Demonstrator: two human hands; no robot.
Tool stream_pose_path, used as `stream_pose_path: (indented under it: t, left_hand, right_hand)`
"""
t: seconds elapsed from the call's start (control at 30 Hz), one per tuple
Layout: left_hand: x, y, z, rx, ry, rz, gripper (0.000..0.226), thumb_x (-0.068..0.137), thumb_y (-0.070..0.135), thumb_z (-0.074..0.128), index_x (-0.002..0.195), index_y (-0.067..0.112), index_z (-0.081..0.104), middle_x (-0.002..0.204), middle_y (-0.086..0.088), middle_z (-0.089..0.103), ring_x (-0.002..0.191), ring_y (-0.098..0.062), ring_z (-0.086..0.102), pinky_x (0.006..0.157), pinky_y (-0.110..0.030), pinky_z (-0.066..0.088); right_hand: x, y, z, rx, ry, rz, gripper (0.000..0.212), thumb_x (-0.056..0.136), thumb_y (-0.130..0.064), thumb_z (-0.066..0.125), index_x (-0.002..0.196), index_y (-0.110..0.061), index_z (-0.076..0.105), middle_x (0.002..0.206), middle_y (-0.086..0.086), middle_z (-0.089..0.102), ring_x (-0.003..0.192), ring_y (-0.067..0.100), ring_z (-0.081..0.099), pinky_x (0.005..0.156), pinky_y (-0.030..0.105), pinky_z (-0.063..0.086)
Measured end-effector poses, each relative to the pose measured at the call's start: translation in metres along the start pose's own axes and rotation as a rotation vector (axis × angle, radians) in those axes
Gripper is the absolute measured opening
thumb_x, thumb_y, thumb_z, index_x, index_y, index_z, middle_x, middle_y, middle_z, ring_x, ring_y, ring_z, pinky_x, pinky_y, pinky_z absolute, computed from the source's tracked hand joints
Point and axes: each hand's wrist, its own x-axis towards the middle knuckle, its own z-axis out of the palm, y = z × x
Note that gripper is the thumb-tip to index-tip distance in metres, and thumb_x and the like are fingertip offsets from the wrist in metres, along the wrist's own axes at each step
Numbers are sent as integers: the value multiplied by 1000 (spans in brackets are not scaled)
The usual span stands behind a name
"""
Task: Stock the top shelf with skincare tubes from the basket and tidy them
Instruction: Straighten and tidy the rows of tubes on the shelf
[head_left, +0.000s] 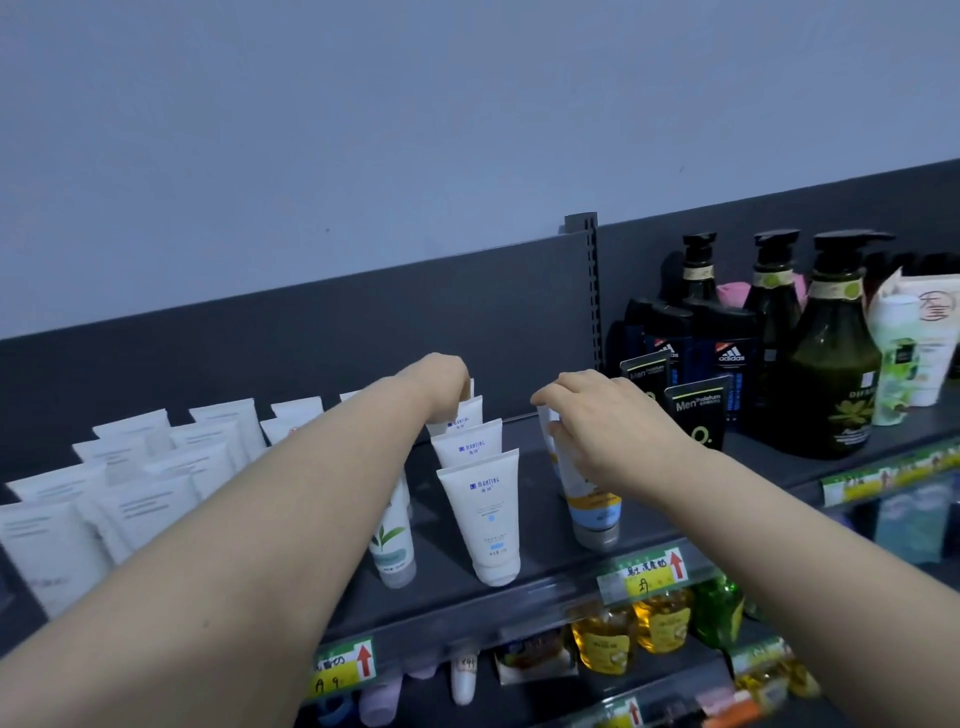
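Note:
On the dark top shelf stands a row of white Manting tubes, cap down, running toward the back. My left hand reaches over the rear of that row and its fingers are hidden behind the back tubes. To the right stands a short row of white tubes with yellow and blue bands. My right hand pinches the top edge of a rear tube in that row. A tube with a green leaf print shows under my left forearm. The basket is out of view.
Several white tubes fill the shelf's left part. Black Men tubes, Adidas bottles and dark green pump bottles stand right of the upright post. Yellow bottles sit on the lower shelf.

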Motion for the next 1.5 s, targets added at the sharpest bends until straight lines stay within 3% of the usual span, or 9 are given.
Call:
stream_pose_path:
  t: [0.1, 0.3, 0.43, 0.6, 0.77, 0.97, 1.13, 1.37, 1.5]
  left_hand:
    - [2, 5, -2, -27, 11, 34, 36, 80, -4, 46, 94, 18, 71, 92, 2, 64, 86, -21, 59, 74, -32, 53]
    - [-3, -9, -10, -102, 68, 60, 35, 86, 4, 58, 117, 17, 67, 116, 2, 66, 108, -19, 61, 93, -35, 52]
    - [-28, -49, -30, -146, 150, 30, 39, 87, -2, 49, 115, 18, 68, 118, 0, 67, 106, -20, 63, 92, -37, 53]
    - [-69, -102, -38, -220, 211, -37, 33, 93, 4, 52, 119, 18, 66, 123, 2, 66, 112, -16, 61, 95, -27, 48]
    - [-94, -130, -35, -273, 244, -59, 32, 94, 5, 51, 120, 17, 66, 124, 0, 65, 115, -17, 60, 91, -23, 45]
    - [-98, -141, -29, -291, 273, -42, 32, 95, 5, 51, 121, 17, 65, 127, -1, 62, 116, -18, 58, 89, -23, 43]
    - [-96, -133, -29, -319, 284, -22, 32, 95, 4, 51, 121, 16, 65, 127, -1, 63, 117, -19, 58, 98, -28, 46]
    - [-88, -114, -21, -328, 176, 47, 26, 92, 18, 59, 116, 17, 67, 119, 3, 66, 108, -15, 61, 89, -26, 49]
    - [-85, -103, -14, -246, 21, 91, 27, 85, 24, 69, 111, 16, 70, 111, 5, 69, 100, -13, 62, 87, -26, 49]
  right_hand:
    - [-2, 2, 0, 8, -8, 4, 37, 98, -27, 38, 135, -23, 43, 130, -3, 51, 127, 20, 41, 95, 36, 38]
    - [10, -9, -2, 24, 24, 10, 35, 99, -27, 38, 133, -24, 44, 130, -3, 52, 125, 21, 43, 95, 37, 38]
    - [32, -44, -5, 84, 40, -52, 33, 98, -26, 39, 131, -26, 46, 129, -4, 53, 120, 20, 46, 91, 36, 40]
    - [59, -100, 5, 168, -17, -167, 34, 97, -17, 39, 130, -24, 48, 125, -2, 54, 117, 23, 49, 90, 40, 43]
    - [74, -130, 22, 191, -118, -147, 34, 95, -13, 41, 125, -25, 54, 120, -1, 58, 113, 24, 51, 88, 41, 45]
    - [75, -134, 26, 158, -195, -64, 30, 91, -7, 41, 108, -24, 58, 104, 2, 65, 92, 29, 58, 66, 33, 41]
    - [64, -132, 17, 154, -210, -75, 28, 94, -11, 40, 110, -23, 59, 95, 0, 60, 80, 21, 49, 53, 26, 31]
    - [54, -121, 6, 268, -224, -10, 32, 100, -33, 34, 125, -33, 53, 123, -7, 62, 100, 18, 59, 87, 35, 48]
    - [55, -103, 0, 178, -94, 97, 39, 96, -15, 35, 127, -33, 52, 129, -9, 60, 111, 19, 57, 89, 37, 48]
